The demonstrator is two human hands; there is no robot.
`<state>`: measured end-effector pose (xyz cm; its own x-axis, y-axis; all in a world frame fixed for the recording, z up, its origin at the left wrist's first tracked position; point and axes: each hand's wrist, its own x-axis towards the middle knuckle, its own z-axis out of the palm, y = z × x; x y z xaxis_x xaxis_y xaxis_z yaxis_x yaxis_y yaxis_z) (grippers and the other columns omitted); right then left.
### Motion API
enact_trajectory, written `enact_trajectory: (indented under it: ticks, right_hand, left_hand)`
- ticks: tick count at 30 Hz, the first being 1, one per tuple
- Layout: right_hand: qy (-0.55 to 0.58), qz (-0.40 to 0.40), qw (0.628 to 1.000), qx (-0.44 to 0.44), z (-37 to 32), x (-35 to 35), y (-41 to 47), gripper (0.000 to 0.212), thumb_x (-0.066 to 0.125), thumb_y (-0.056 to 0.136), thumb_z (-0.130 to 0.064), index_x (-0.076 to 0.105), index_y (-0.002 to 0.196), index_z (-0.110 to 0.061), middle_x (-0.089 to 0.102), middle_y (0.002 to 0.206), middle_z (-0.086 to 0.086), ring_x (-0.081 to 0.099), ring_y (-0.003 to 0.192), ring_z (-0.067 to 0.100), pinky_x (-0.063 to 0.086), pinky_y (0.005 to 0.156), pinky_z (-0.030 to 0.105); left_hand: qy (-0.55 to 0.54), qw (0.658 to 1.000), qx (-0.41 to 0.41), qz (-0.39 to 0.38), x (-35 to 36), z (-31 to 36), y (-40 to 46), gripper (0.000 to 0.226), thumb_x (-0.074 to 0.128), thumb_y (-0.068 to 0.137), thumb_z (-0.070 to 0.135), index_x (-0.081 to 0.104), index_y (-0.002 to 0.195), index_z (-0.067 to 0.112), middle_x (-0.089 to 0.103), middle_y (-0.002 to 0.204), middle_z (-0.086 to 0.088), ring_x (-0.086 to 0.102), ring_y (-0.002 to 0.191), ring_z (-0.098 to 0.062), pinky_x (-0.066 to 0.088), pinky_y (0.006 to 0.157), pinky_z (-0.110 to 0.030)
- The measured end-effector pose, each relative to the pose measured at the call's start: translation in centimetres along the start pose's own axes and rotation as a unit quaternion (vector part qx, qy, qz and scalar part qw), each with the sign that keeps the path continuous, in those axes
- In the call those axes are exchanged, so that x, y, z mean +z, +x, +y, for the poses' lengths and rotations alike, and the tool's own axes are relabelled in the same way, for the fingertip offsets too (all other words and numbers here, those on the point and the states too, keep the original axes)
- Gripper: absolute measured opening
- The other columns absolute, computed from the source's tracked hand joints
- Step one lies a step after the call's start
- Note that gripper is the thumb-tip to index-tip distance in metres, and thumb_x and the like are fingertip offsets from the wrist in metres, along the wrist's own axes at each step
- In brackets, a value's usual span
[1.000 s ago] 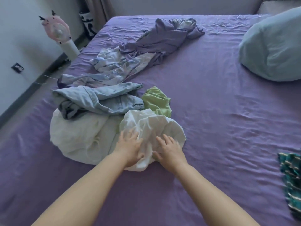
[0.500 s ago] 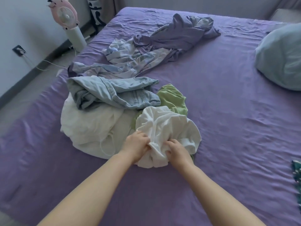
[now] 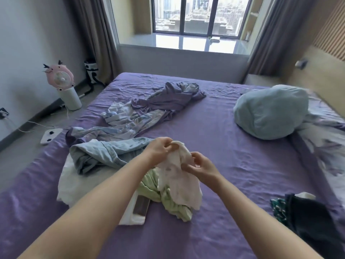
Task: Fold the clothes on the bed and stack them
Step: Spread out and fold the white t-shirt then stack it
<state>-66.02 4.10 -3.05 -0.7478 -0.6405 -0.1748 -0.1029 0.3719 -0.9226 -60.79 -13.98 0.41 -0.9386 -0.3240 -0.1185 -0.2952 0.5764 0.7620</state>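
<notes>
My left hand (image 3: 158,149) and my right hand (image 3: 200,165) both grip a white garment (image 3: 179,182), held up above the purple bed (image 3: 233,174) so it hangs down. Under it lies a crumpled green garment (image 3: 168,199). To the left sits a blue denim piece (image 3: 104,152) on top of a white cloth (image 3: 74,180). Farther back lie a pale printed garment (image 3: 128,118) and a purple garment (image 3: 171,98).
A light blue pillow (image 3: 270,111) lies at the right. Dark and teal clothes (image 3: 309,215) sit at the bed's right front. A pink fan (image 3: 60,79) on a white cylinder and a white device (image 3: 49,136) stand on the floor at the left.
Both hands have closed on the white garment and lifted it off the pile. The green garment beneath is now uncovered. My head has tilted up, showing the window.
</notes>
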Motion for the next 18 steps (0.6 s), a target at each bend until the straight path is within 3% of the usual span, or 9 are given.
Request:
enact_trajectory:
  ticks: [2,4,6,9,12,15,18]
  right_hand:
    - [-0.004,0.031,0.999,-0.026,-2.3,-2.2,-1.0,0.048,0.077,0.077,-0.025,0.053,0.117,-0.029,0.061,0.108,-0.005,0.058,0.095,0.010,0.048,0.079,0.015]
    - [-0.007,0.047,0.997,-0.061,-4.4,-4.5,-2.1,0.075,0.079,0.075,-0.020,0.037,0.138,-0.026,0.049,0.126,-0.004,0.051,0.114,0.014,0.046,0.097,0.030]
    - [-0.030,0.049,0.993,-0.103,-6.1,-6.6,-3.8,0.087,0.079,0.075,-0.019,0.027,0.145,-0.027,0.043,0.134,-0.005,0.046,0.123,0.014,0.042,0.104,0.040]
    - [-0.068,0.091,0.979,-0.169,-8.2,-9.5,-7.1,0.079,0.075,0.078,-0.035,0.031,0.143,-0.030,0.039,0.143,-0.005,0.042,0.128,0.011,0.039,0.106,0.041]
    - [-0.170,0.096,0.947,-0.256,-9.6,-11.2,-10.6,0.084,0.072,0.075,-0.050,0.033,0.144,-0.024,0.034,0.147,-0.003,0.033,0.135,0.009,0.033,0.109,0.030]
    - [-0.271,0.123,0.912,-0.283,-10.6,-12.7,-12.4,0.063,0.072,0.079,-0.022,0.045,0.137,-0.018,0.047,0.139,0.004,0.047,0.126,0.020,0.042,0.100,0.037]
    - [-0.196,0.189,0.930,-0.248,-12.3,-15.3,-13.7,0.032,0.064,0.083,-0.008,0.064,0.114,-0.016,0.069,0.105,0.007,0.063,0.096,0.029,0.049,0.083,0.041]
  left_hand:
    - [-0.011,1.000,0.018,0.010,-0.5,3.6,-0.1,0.031,0.056,0.094,0.027,0.062,0.089,-0.003,0.050,0.075,-0.007,0.043,0.071,-0.017,0.034,0.065,-0.030]
    - [-0.025,0.999,0.038,0.027,-0.8,7.2,-0.3,0.036,0.056,0.095,0.030,0.062,0.088,-0.005,0.050,0.074,-0.007,0.043,0.071,-0.017,0.035,0.066,-0.030]
    - [-0.037,0.997,0.052,0.044,-1.0,10.6,-0.7,0.033,0.056,0.095,0.032,0.062,0.087,0.000,0.053,0.074,-0.004,0.047,0.072,-0.018,0.037,0.068,-0.030]
    - [-0.030,0.997,0.041,0.065,-1.1,15.0,-1.3,0.031,0.054,0.095,0.033,0.062,0.096,0.003,0.064,0.092,-0.009,0.058,0.088,-0.024,0.043,0.080,-0.032]
    - [-0.057,0.996,-0.006,0.073,-0.8,18.4,-1.9,0.038,0.049,0.097,0.034,0.062,0.101,-0.002,0.065,0.107,-0.015,0.060,0.103,-0.030,0.046,0.090,-0.035]
    - [-0.097,0.994,-0.030,0.048,-0.2,21.7,-2.9,0.049,0.043,0.100,0.036,0.057,0.118,-0.008,0.059,0.121,-0.024,0.055,0.115,-0.035,0.043,0.099,-0.040]
    - [-0.097,0.995,0.004,0.019,0.6,24.4,-4.6,0.061,0.037,0.098,0.049,0.053,0.128,-0.002,0.055,0.130,-0.021,0.050,0.123,-0.033,0.036,0.106,-0.036]
